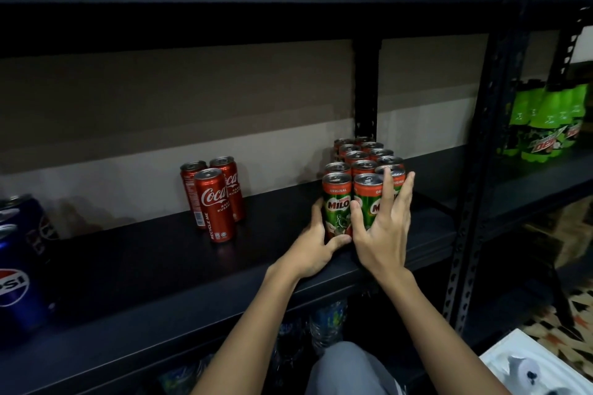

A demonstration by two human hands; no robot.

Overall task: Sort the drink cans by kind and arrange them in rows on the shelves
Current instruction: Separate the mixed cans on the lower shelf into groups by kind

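Several green-and-red Milo cans (pixel 363 167) stand in rows on the right part of the dark shelf (pixel 154 269). My left hand (pixel 313 245) grips the front-left Milo can (pixel 336 199) near its base, thumb curled across the front. My right hand (pixel 383 228) lies with straight, spread fingers against the front-right Milo can (pixel 368 187), fingertips reaching the can tops. Three red Coca-Cola cans (pixel 214 199) stand in a cluster at mid-shelf, apart from both hands. Blue Pepsi cans (pixel 19 282) stand at the left edge, partly cut off.
Green Mountain Dew bottles (pixel 545 125) stand on the neighbouring rack beyond the black perforated upright (pixel 478 202). Wrapped bottles (pixel 327 321) sit dimly on the shelf below. A white box (pixel 526 365) lies at the bottom right on a patterned floor.
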